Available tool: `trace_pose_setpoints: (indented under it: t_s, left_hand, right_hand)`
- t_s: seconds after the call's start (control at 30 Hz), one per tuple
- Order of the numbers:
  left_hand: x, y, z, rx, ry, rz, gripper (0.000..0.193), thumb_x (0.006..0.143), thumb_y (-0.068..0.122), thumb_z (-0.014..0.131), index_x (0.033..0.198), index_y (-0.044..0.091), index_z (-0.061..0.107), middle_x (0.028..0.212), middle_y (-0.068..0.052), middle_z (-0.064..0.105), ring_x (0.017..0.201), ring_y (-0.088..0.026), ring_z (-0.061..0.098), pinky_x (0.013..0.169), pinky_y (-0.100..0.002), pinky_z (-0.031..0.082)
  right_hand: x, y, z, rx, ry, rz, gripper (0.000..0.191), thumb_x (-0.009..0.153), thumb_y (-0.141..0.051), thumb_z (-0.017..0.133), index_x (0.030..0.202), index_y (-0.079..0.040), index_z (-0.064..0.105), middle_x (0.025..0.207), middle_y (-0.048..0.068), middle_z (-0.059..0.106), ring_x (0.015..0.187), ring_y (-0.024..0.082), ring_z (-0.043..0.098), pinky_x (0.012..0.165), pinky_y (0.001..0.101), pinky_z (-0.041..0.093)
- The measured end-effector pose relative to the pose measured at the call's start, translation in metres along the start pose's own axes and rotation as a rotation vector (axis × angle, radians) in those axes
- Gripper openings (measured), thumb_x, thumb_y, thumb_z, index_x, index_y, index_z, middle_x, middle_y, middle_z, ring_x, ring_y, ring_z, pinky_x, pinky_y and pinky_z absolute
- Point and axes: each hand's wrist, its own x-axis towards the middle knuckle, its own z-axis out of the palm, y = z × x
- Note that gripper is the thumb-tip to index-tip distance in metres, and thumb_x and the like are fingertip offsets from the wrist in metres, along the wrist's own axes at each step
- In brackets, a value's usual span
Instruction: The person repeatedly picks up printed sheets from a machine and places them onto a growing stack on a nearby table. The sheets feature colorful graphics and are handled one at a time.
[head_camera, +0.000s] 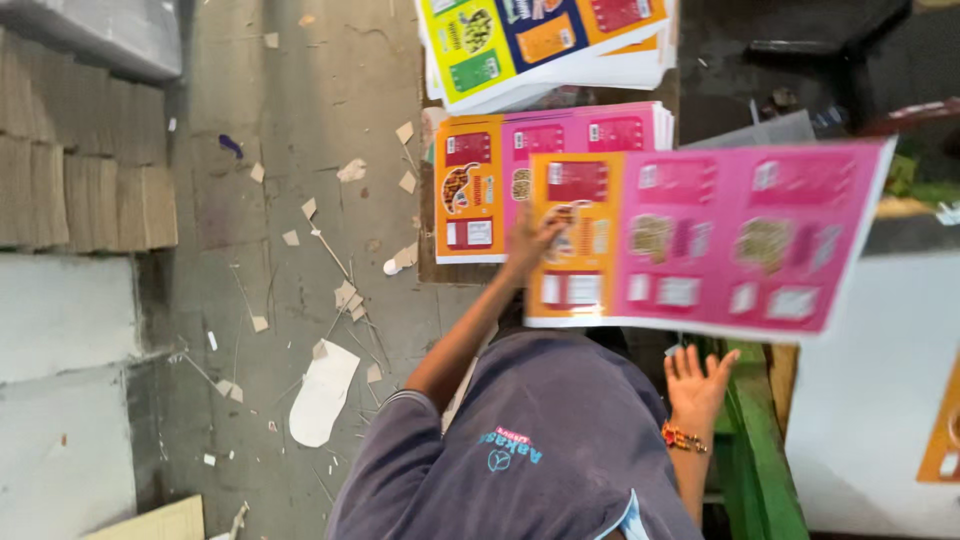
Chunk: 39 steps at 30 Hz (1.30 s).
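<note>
Pink printed sheet (720, 235) in left hand (530, 245), right hand (695, 385) spread

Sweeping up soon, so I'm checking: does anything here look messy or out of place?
Yes. Torn cardboard scraps and a large white offcut lie scattered over the concrete floor, left of the printed sheet stack.

Left arm bare below a grey-blue sleeve, reaching forward, elbow nearly straight. Left hand (530, 243) curled shut, thumb on top, fingers tucked under and hidden. Right hand (695, 383) nearer the body, palm flat and facing up, fingers (688, 358) spread wide, gripping nothing.
</note>
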Motion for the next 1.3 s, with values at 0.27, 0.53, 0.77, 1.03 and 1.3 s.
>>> trace_pose_setpoints:
  t_s: [0.27,0.53,0.77,1.03,1.3]
  left_hand:
    - [0.01,0.042,-0.152,0.326,0.27,0.31,0.06,0.083,0.014,0.084,0.135,0.006,0.055,0.104,-0.012,0.078,0.094,-0.02,0.078,0.077,-0.034,0.061]
    - [0.036,0.033,-0.184,0.701,0.456,0.18,0.075,0.081,0.027,0.085,0.143,0.007,0.047,0.122,-0.023,0.068,0.114,-0.041,0.066,0.094,-0.049,0.053]
    - [0.031,0.009,-0.174,0.607,0.56,0.006,0.098,0.077,0.047,0.084,0.151,0.007,0.035,0.142,-0.023,0.056,0.13,-0.042,0.056,0.105,-0.05,0.047]
    - [0.027,-0.005,-0.155,0.924,0.544,0.11,0.102,0.079,0.053,0.081,0.158,0.01,0.032,0.153,-0.026,0.043,0.143,-0.042,0.039,0.111,-0.06,0.032]
    - [-0.015,-0.046,-0.065,1.178,-0.353,0.841,0.076,0.066,0.035,0.085,0.131,0.009,0.055,0.154,-0.023,0.038,0.14,-0.041,0.042,0.109,-0.057,0.033]
  right_hand:
    - [0.058,0.036,0.15,-0.449,-0.17,-0.518,0.042,0.089,-0.006,0.083,0.125,-0.003,0.062,0.122,0.01,0.069,0.105,0.022,0.069,0.091,0.0367,0.062]
    - [0.044,0.059,0.179,-1.236,-0.238,-1.023,0.03,0.093,-0.018,0.087,0.113,-0.003,0.07,0.107,0.01,0.071,0.094,0.017,0.066,0.083,0.0292,0.053]
    - [0.06,0.07,0.176,-1.403,-0.265,-1.128,0.04,0.098,-0.029,0.08,0.122,0.001,0.07,0.111,0.016,0.072,0.098,0.029,0.068,0.089,0.0414,0.054]
    - [0.072,0.049,0.155,-1.44,-0.39,-1.326,0.059,0.103,-0.038,0.074,0.139,0.006,0.057,0.12,0.025,0.062,0.093,0.035,0.063,0.082,0.0458,0.051]
    - [-0.017,-0.012,0.092,-1.411,-0.284,-0.717,0.048,0.094,-0.036,0.072,0.133,-0.01,0.067,0.112,0.009,0.073,0.091,0.022,0.067,0.081,0.0358,0.054]
